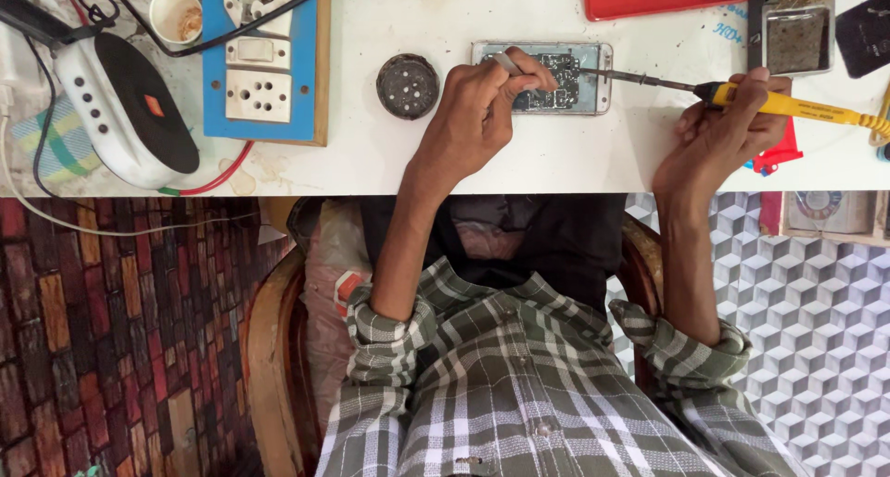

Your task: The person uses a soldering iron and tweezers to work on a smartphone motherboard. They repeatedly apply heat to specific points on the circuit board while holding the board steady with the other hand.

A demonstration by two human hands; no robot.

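Left hand [477,106] pinches tweezers [508,63], right hand [728,125] grips soldering iron [742,95] over opened phone [542,76]; a slipped tip may scorch the board

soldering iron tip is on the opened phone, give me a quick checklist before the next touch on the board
1. Soldering iron gripped: ok, right hand wraps its yellow handle.
2. Tip over the board: ok, it reaches into the opened phone.
3. Tweezers ready: ok, left hand pinches them over the board.
4. Phone lying flat on the white table: ok.
5. Exact joint under the tip: cannot tell, too small.
6. Round dark holder beside the phone, apart from the left hand: ok.
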